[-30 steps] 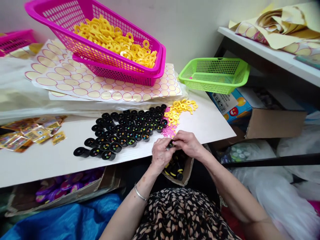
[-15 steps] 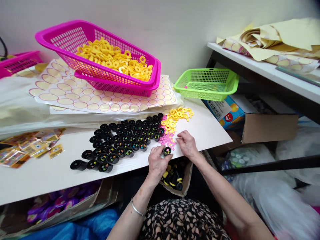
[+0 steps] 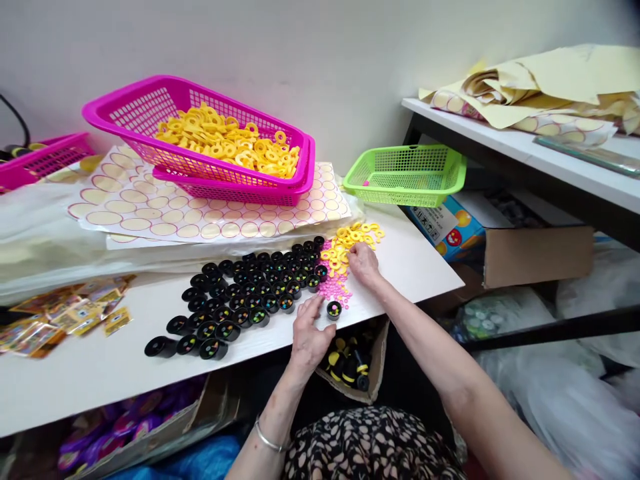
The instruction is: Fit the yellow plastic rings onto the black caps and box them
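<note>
Beside the white surface (image 3: 407, 257) is a blue box (image 3: 450, 227), its print too small to read. The left hand (image 3: 307, 337), fingers wide, is nearer to the black cup (image 3: 334, 311), upright on the surface just right of them; the right hand (image 3: 365, 264) has its fingers bent at the yellow rings (image 3: 354, 235), whether holding one I cannot tell.

Can make out, on the box (image 3: 474, 233) below and right of the green basket (image 3: 405, 194), a label (image 3: 440, 221) with black handling signs (image 3: 429, 229) (with lettering too small to read) and, beside it, a round red emblem (image 3: 454, 237).
</note>
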### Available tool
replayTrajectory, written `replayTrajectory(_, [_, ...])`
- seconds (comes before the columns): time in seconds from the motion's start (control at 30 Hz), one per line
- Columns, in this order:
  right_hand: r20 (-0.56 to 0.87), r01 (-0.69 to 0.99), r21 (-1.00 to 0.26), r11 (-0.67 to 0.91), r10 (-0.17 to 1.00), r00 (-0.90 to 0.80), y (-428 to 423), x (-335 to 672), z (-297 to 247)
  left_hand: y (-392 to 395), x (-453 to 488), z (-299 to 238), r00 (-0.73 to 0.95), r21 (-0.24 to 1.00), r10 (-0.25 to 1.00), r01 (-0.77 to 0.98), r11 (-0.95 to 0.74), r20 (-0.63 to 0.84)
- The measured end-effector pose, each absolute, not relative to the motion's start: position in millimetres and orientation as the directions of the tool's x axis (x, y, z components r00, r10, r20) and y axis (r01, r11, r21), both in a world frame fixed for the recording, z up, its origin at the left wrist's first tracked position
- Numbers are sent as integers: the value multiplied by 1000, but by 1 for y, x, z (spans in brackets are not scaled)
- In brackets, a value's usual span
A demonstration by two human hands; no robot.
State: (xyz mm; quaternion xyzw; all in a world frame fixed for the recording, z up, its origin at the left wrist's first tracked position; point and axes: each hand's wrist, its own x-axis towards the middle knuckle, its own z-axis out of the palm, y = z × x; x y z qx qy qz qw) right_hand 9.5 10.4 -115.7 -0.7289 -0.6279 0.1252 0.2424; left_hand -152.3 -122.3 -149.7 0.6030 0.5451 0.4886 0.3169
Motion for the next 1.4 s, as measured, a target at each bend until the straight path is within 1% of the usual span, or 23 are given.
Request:
replayTrajectory(0.07, [202, 852, -521, -52, 962, 182, 1, 13, -110, -126, -155, -146, -167, 962, 959, 192, -195, 227])
replayTrajectory(0.1, [282, 851, -525, 19, 947, 153, -9, 14, -106, -129, -155, -142, -234, 979, 953, 104, -175, 195])
replayTrajectory(0.13, [381, 844, -522, 121, 919, 104, -21, 15, -102, -132, -155, -137, -295, 989, 945, 13, -145, 142])
replayTrajectory(0.17, [494, 824, -505, 257, 869, 32, -36, 14, -99, -135, -155, -130, -338, 991, 938, -80, -104, 71])
replayTrajectory(0.2, [581, 788, -473, 395, 812, -58, -52, 13, -96, -139, -154, -122, -339, 984, 941, -174, -46, -16])
replayTrajectory(0.23, [636, 746, -441, 499, 760, -132, -70, 11, -94, -142, -153, -113, -307, 966, 947, -258, 14, -95])
replayTrajectory(0.3, [671, 675, -387, 629, 694, -262, -104, 6, -92, -148, -150, -97, -139, 909, 965, -386, 155, -224])
replayTrajectory(0.37, [684, 611, -368, 701, 649, -333, -132, 0, -93, -152, -146, -87, -11, 854, 956, -452, 257, -294])
replayTrajectory(0.4, [685, 585, -375, 719, 640, -348, -141, -2, -95, -154, -145, -86, 22, 836, 949, -467, 289, -315])
replayTrajectory(0.47, [678, 547, -409, 731, 644, -355, -153, -5, -99, -155, -143, -88, 41, 814, 935, -481, 327, -351])
replayTrajectory(0.57, [624, 515, -501, 695, 703, -341, -155, -5, -104, -156, -143, -97, 29, 787, 917, -502, 358, -398])
replayTrajectory(0.7, [462, 451, -697, 558, 830, -312, -152, -3, -103, -155, -145, -100, -3, 788, 919, -517, 336, -394])
replayTrajectory(0.8, [353, 421, -773, 474, 874, -335, -148, -3, -97, -151, -145, -98, -9, 804, 936, -514, 298, -352])
replayTrajectory(0.87, [331, 466, -767, 440, 895, -300, -141, -3, -95, -147, -145, -99, -45, 819, 945, -514, 257, -324])
replayTrajectory(0.93, [327, 540, -732, 414, 910, -254, -133, -4, -94, -141, -145, -105, -128, 845, 943, -493, 208, -307])
replayTrajectory(1.03, [285, 627, -678, 382, 924, -255, -120, -5, -96, -131, -146, -116, -222, 889, 928, -419, 188, -300])
replayTrajectory(1.2, [211, 706, -603, 373, 927, -309, -111, -8, -98, -122, -143, -123, -180, 929, 943, -297, 220, -281])
replayTrajectory(1.3, [201, 726, -577, 373, 927, -316, -110, -10, -97, -120, -140, -122, -136, 967, 972, -195, 165, -194])
replayTrajectory(1.4, [184, 711, -607, 357, 932, -311, -109, -10, -97, -118, -138, -123, -128, 991, 986, -95, 97, -109])
